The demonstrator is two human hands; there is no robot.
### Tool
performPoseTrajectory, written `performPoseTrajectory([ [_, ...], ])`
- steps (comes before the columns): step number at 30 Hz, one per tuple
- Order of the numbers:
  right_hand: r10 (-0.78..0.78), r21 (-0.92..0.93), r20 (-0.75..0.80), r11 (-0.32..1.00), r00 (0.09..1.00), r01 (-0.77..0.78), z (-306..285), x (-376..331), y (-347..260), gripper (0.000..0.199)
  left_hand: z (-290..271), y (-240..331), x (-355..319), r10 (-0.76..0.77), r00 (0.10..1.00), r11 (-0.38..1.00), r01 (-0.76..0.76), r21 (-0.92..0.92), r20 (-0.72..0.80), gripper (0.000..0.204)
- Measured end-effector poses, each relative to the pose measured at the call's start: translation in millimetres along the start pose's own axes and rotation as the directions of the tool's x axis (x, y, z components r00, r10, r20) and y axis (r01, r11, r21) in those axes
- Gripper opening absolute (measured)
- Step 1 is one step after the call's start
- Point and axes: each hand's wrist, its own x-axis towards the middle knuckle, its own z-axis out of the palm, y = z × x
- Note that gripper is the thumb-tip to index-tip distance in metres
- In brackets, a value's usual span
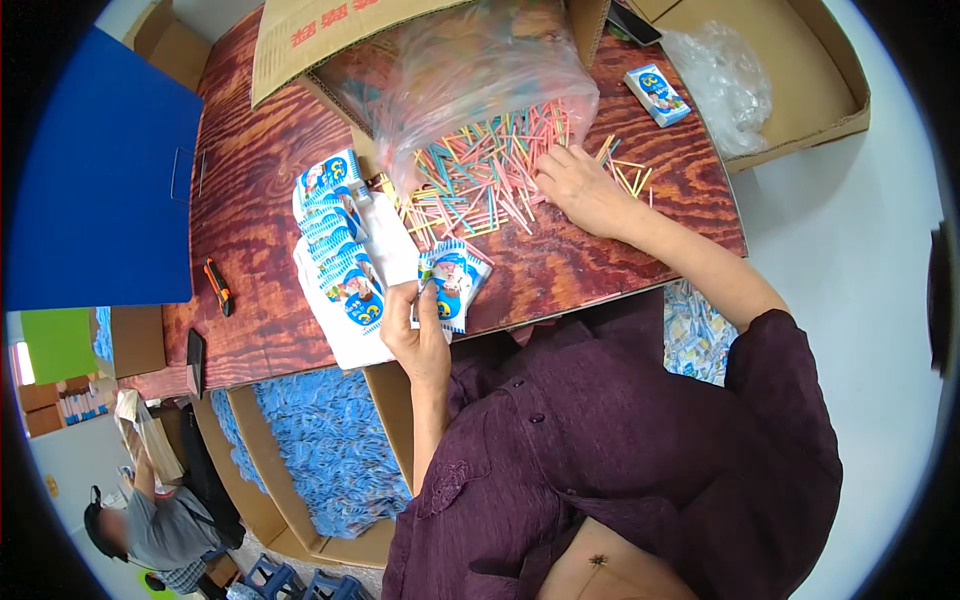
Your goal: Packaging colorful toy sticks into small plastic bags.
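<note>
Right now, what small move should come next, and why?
Probably gather a few sticks with the right hand: it is at the right edge of their loose pile, within easy reach, while the left hand holds a packet at the pile's near side.

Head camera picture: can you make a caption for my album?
The left hand holds a blue-and-white packet; the right hand is at a pile of colourful sticks.

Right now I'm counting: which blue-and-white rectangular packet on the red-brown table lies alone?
The upper-right packet; the left hand holds another packet; overlapping packets lie leftmost.
</note>
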Motion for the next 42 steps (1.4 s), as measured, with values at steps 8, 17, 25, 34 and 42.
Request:
performPoseTrajectory([
  [8, -0.057, -0.039, 0.048, 0.998, 0.997, 0.058, 17.5, 17.0, 2.2, 0.012, -4.8, -2.0, -2.8, -0.010, 1.000, 1.000, 0.010, -0.009, -0.022, 0.007],
  [17, 0.250, 0.376, 0.010, 0.896, 0.968, -0.235, 31.0, -3.4, 5.3, 0.010, -9.8, -0.7, -7.8, -0.058, 0.998, 0.998, 0.057, -0.025, -0.033, 0.007],
  [25, 0.041, 0.635, 0.609, -0.623, 0.792, -0.456, 17.2, 13.1, 13.6, 0.018, -9.9, -3.1, -7.4, -0.042, 0.999, 0.999, 0.043, 0.004, -0.022, 0.007],
  [34, 0.527, 0.878, 0.371, -0.468, 0.765, -0.103, 10.8, 11.8, -27.9, 0.014, -4.8, -14.6, -14.0, -0.125, 0.992, 0.983, 0.123, -0.137, -0.001, 0.008],
  [42, 0.745, 0.980, 0.048, 0.094, 0.665, -0.176, 49.6, -6.6, -41.5, 0.010, -0.8, -18.0, -12.4, -0.117, 0.993, 0.984, 0.119, -0.129, 0.020, 0.007],
])
